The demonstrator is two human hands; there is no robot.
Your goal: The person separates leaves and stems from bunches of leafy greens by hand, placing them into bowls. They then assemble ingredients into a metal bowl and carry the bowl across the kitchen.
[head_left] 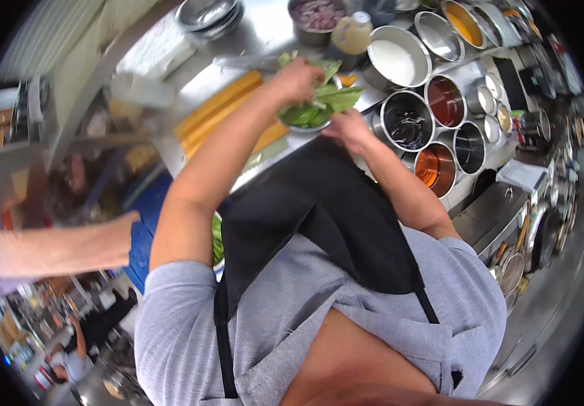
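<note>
My left hand [298, 82] is closed around green leafy vegetables [338, 100], above a small metal bowl [307, 128]. More leaves lie inside that bowl, and some hang over its edge. At the bowl's near right rim is my right hand [350, 130], with its fingers curled against the edge, close to the broad leaves. Its fingertips are partly hidden. Left of the bowl, a yellow-brown ridged board [219, 111] lies on the metal counter.
Pots of dark liquid [407, 122], red sauce [445, 101] and white liquid [397, 59] stand at right. A capped bottle [351, 34], a pot of chopped purple pieces [315, 15] and stacked bowls [209, 17] are behind. Another person's arm [55, 250] reaches in beside a blue object [144, 230].
</note>
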